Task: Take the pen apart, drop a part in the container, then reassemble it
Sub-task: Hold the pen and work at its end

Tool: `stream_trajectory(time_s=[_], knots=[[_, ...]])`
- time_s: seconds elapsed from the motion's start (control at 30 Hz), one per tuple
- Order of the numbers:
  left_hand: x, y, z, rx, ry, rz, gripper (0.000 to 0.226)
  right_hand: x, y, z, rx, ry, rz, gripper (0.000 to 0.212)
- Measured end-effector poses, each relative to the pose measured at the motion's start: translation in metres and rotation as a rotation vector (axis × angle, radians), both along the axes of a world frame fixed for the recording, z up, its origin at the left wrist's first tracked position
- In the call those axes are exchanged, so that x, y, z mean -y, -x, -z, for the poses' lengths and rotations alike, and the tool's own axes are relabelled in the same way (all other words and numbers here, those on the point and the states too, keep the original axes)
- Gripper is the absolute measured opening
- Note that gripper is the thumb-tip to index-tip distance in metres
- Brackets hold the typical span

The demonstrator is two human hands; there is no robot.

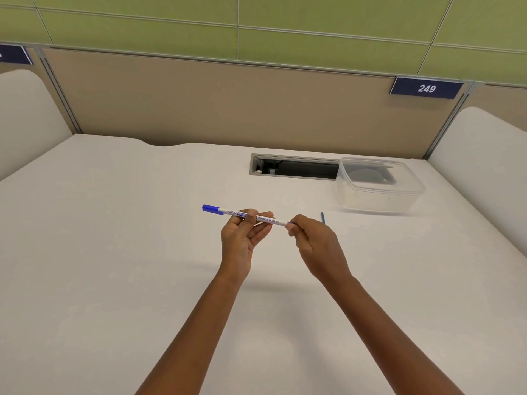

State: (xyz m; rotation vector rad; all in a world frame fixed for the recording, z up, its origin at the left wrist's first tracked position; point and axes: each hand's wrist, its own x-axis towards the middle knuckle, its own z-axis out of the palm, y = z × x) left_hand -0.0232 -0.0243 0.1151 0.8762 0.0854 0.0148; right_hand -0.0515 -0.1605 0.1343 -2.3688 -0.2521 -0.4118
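Note:
A white whiteboard pen [266, 219] with a blue cap at its left end lies level in the air above the desk. My left hand [242, 238] pinches its barrel near the middle between thumb and fingers. My right hand [310, 240] pinches the pen's right end, where a small blue piece shows at the fingertips. A thin blue rod [322, 217] lies on the desk just right of my right hand. A clear plastic container [379, 192] with no lid stands at the back right.
The white desk [114, 252] runs wide to the left and in front. A rectangular cable slot [293, 168] is cut into the desk behind the pen, partly under the container. A beige partition with a "249" plate [426, 88] closes the back.

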Motion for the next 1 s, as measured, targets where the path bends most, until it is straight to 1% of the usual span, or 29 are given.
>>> stream_trajectory(time_s=[0.1, 0.17, 0.2, 0.3, 0.33, 0.4, 0.5, 0.6, 0.67, 0.73, 0.87, 0.93, 1.0], knots=[[0.001, 0.0, -0.001, 0.014, -0.012, 0.005, 0.017, -0.005, -0.002, -0.002, -0.156, -0.266, 0.016, 0.038], [0.002, 0.0, -0.002, 0.022, -0.017, 0.003, 0.017, -0.007, -0.001, -0.002, -0.174, -0.335, 0.04, 0.04], [0.002, 0.0, -0.002, 0.023, -0.018, -0.002, 0.017, -0.007, 0.0, -0.002, -0.157, -0.313, 0.042, 0.037], [0.0, 0.0, -0.003, 0.012, -0.005, -0.027, 0.015, -0.005, 0.001, 0.0, -0.061, -0.169, 0.02, 0.017], [-0.001, -0.001, -0.002, 0.009, 0.0, -0.035, 0.015, -0.004, 0.001, 0.001, -0.03, -0.129, 0.012, 0.015], [-0.001, 0.0, -0.001, 0.013, 0.007, -0.042, 0.014, -0.004, 0.0, 0.001, 0.014, -0.085, -0.003, 0.015], [0.003, 0.002, 0.001, 0.038, -0.006, -0.004, 0.015, -0.005, -0.001, 0.0, 0.057, -0.09, -0.014, 0.017], [0.009, 0.005, 0.002, 0.083, -0.082, 0.051, 0.017, -0.01, -0.003, 0.002, 0.062, -0.093, -0.019, 0.018], [0.01, 0.004, 0.003, 0.091, -0.103, 0.051, 0.018, -0.011, -0.004, 0.002, 0.041, -0.124, -0.015, 0.019], [0.009, 0.003, 0.003, 0.099, -0.117, 0.047, 0.018, -0.012, -0.004, 0.001, -0.036, -0.206, -0.016, 0.022], [0.009, 0.002, 0.003, 0.139, -0.122, 0.072, 0.018, -0.014, -0.006, -0.004, -0.228, -0.526, 0.015, 0.038], [0.011, 0.002, 0.003, 0.146, -0.107, 0.083, 0.017, -0.015, -0.009, -0.007, -0.365, -0.69, 0.032, 0.045], [0.011, 0.001, 0.002, 0.142, -0.095, 0.081, 0.017, -0.014, -0.01, -0.009, -0.486, -0.775, 0.025, 0.048]])
